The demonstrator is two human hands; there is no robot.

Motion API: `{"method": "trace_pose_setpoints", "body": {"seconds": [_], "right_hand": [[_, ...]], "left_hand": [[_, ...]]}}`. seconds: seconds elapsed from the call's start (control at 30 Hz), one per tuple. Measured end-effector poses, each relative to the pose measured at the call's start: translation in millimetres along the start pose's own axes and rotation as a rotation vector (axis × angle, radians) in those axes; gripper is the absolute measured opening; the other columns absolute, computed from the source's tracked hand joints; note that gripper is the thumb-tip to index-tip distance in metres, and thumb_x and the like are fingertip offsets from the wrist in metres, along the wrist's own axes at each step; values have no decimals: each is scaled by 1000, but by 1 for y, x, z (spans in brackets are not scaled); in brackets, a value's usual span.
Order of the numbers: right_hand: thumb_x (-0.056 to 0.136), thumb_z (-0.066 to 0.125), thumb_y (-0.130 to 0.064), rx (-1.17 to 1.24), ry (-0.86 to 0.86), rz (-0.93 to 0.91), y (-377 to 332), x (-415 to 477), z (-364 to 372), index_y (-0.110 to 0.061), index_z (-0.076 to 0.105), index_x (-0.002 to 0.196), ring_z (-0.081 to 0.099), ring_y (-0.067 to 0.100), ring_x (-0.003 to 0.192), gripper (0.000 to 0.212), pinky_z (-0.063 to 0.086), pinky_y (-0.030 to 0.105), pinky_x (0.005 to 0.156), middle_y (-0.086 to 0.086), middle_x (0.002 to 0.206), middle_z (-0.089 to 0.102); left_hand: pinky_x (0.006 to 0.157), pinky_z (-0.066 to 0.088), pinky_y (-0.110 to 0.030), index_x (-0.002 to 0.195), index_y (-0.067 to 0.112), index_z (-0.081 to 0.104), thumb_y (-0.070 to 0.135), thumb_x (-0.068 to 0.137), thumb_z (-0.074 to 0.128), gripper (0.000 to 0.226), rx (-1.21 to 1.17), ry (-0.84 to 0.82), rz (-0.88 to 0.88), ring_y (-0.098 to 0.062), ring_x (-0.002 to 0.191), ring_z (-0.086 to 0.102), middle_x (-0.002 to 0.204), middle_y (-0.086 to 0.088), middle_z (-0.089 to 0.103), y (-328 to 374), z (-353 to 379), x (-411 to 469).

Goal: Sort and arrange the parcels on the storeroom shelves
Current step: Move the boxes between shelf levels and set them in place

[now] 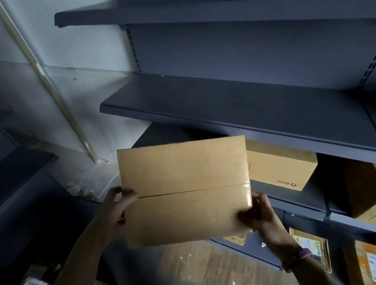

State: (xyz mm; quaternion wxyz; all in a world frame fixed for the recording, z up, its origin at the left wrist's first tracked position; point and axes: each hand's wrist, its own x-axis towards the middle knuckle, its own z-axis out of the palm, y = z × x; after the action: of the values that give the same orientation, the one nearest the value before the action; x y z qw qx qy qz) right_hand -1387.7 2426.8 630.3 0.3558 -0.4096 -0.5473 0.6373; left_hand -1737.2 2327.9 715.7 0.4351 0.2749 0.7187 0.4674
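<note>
**Position.** The person holds a plain cardboard box (185,190) in the air at the centre of the view, broad face toward the head, in front of dark metal shelving. It touches no shelf. The middle shelf (225,104) lies at 1 o'clock from it. A second box (282,168) stands on the shelf below, just behind the held box at 3 o'clock.

**Grip.** The left hand (116,205) clasps the left edge at 9 o'clock, thumb pressed on the near face. The right hand (262,218) clasps the lower right corner at 4 o'clock, thumb also on the face. The other fingers of both hands pass behind the box, so I cannot tell whether they are spread.

**Hazards.**
1. The hands sit at unequal heights and hold the edges only. Releasing one hand early could let the box pivot and drop.
2. The middle shelf overhangs. A lift toward it could strike its front lip.
3. Sliding the box in at 3 o'clock could shove the second box backward.
4. Low light may cause a sorting error.

**Markings.** The held face shows a centre seam and no legible writing. The second box reads "PICO" beside a round logo, inverted from here. The labelled parcels (311,245) at 5 o'clock carry print too small to read.
</note>
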Motion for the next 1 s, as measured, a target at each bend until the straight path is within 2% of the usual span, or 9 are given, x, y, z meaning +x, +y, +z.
{"method": "trace_pose_setpoints", "body": {"seconds": [0.1,0.17,0.27,0.37,0.5,0.63,0.73,0.87,1.0], "right_hand": [[85,69,-1,-57,-7,-47,4,-9,-2,-26,53,121,57,20,111,47,50,39,92,0,123,63],[85,67,6,-72,2,-61,7,-14,-2,-22,53,118,57,24,110,45,50,36,89,2,122,63],[84,67,8,-105,0,-57,7,-19,0,-17,50,114,54,27,117,43,53,23,81,5,123,60],[81,74,1,-73,-16,-41,0,-25,1,-16,47,123,55,18,124,53,53,18,82,3,131,58],[76,69,-59,-79,-116,12,-18,-26,-1,-47,16,148,49,-5,126,90,43,20,96,-18,137,49],[58,53,-91,-33,-66,71,-19,-22,5,-35,42,130,52,17,125,92,42,44,107,-1,133,54],[53,48,-97,70,18,135,-19,-17,9,-37,49,118,50,11,121,88,38,46,106,-10,129,53],[57,50,-94,69,33,154,-29,-8,10,-39,49,132,50,5,119,93,38,49,103,-18,130,55],[49,67,-81,71,-83,195,-47,2,4,-49,56,122,64,9,107,80,47,43,84,-14,118,69]], "left_hand": [[95,48,-52,108,20,57,83,64,53,77,77,134,-122,-32,105,61,111,-7,65,18,7,-3],[97,46,-49,117,21,53,96,56,36,98,65,200,-209,-37,111,57,113,-11,61,32,15,3],[99,41,-45,127,7,49,67,93,28,72,-97,300,-181,-39,122,48,129,-22,53,50,21,22],[78,49,-42,98,15,60,65,86,44,54,-165,265,-232,-36,96,59,101,-18,63,44,25,13],[74,48,-40,87,19,58,58,81,49,40,-239,123,-238,-30,85,60,91,-10,63,13,16,-3],[53,56,-27,92,22,58,14,96,54,10,-120,5,-113,-11,71,70,91,-5,65,-8,6,-18],[54,52,-13,95,24,55,-3,72,78,42,113,-1,-88,-7,85,66,99,1,64,-18,-5,-25],[57,48,-4,95,18,58,-6,76,73,34,165,-37,-30,-11,93,60,110,-2,58,-16,-6,-31],[70,52,-25,116,-5,50,-7,94,41,24,16,-18,30,-35,113,55,119,-17,56,-12,-5,-37]]}}
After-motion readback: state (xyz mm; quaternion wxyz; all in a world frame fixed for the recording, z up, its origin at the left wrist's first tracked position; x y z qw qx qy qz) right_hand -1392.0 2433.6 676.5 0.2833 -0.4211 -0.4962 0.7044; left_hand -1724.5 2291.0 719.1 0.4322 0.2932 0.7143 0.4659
